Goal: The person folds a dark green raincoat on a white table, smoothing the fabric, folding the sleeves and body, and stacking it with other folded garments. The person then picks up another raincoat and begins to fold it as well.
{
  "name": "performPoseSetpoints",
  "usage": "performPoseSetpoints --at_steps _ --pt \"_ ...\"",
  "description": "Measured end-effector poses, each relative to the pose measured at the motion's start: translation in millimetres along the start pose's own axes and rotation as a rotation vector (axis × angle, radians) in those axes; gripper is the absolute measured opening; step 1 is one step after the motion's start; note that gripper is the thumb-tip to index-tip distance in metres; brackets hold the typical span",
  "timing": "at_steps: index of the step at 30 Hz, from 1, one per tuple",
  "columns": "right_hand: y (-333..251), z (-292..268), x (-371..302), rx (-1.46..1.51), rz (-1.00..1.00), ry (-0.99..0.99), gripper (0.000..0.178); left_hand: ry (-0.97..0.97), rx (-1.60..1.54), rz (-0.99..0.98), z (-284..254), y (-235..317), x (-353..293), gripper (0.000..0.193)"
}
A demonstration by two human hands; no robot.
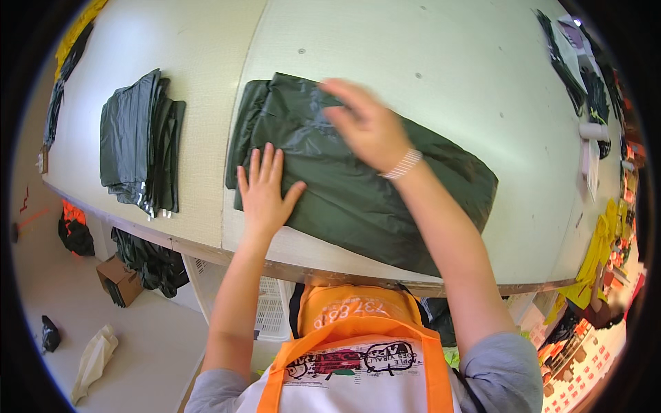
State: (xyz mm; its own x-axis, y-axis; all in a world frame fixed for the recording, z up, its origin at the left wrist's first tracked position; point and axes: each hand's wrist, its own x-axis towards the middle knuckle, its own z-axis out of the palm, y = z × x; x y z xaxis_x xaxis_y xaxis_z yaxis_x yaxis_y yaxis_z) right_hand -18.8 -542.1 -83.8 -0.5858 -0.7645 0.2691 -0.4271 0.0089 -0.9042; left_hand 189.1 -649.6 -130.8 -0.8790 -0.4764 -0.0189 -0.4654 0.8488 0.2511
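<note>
A dark green, shiny folded garment (344, 186) lies spread across the table in front of me; its exact kind I cannot make out. My left hand (264, 191) rests flat on its left part, fingers spread. Over its far edge is my right hand (368, 124), somewhat blurred, with thumb and fingers apart and nothing in its grasp. A striped band circles my right wrist. To the left, a stack of folded dark green garments (131, 138) with small white tags sits on the table.
The pale table (482, 62) has a seam left of the garment. Yellow and dark fabric lies at its far left corner. Along the right edge are dark bundles, a white roll (593, 131) and yellow cloth (599, 248). Below stand a cardboard box (119, 279) and a white crate (272, 310).
</note>
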Motion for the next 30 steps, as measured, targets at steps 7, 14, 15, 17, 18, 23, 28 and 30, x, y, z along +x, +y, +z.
performPoseSetpoints --at_steps 7,14,15,17,18,23,28,30 --pt "57.5 -209.6 -226.3 -0.266 0.799 0.721 0.053 -0.059 -0.261 0.427 -20.2 162.1 5.6 0.068" --pt "17.1 -155.7 -292.3 0.349 0.957 0.622 0.061 -0.151 -0.411 0.391 62.6 146.2 29.0 0.062" --pt "6.7 -153.1 -283.2 0.239 0.806 0.611 0.058 -0.164 -0.442 0.405 65.0 141.9 32.4 0.06" --pt "-44.4 -157.5 -245.0 0.021 0.498 0.589 0.054 -0.247 -0.649 0.414 66.4 141.8 33.7 0.056" --pt "-76.9 -157.8 -221.7 -0.044 0.389 0.471 0.051 -0.306 -0.799 0.416 70.4 142.8 32.2 0.056" --pt "-173.0 -88.7 -86.2 -0.097 0.545 -0.147 0.036 -0.677 -2.156 -0.011 51.9 140.5 -8.3 0.055" --pt "-44.7 19.7 -11.8 -0.538 0.399 -0.527 0.055 -0.575 -2.533 -0.396 85.8 143.3 -58.0 0.053" --pt "-19.9 31.6 -11.0 -0.541 0.341 -0.539 0.062 -0.551 -2.511 -0.472 97.5 146.5 -65.9 0.052"
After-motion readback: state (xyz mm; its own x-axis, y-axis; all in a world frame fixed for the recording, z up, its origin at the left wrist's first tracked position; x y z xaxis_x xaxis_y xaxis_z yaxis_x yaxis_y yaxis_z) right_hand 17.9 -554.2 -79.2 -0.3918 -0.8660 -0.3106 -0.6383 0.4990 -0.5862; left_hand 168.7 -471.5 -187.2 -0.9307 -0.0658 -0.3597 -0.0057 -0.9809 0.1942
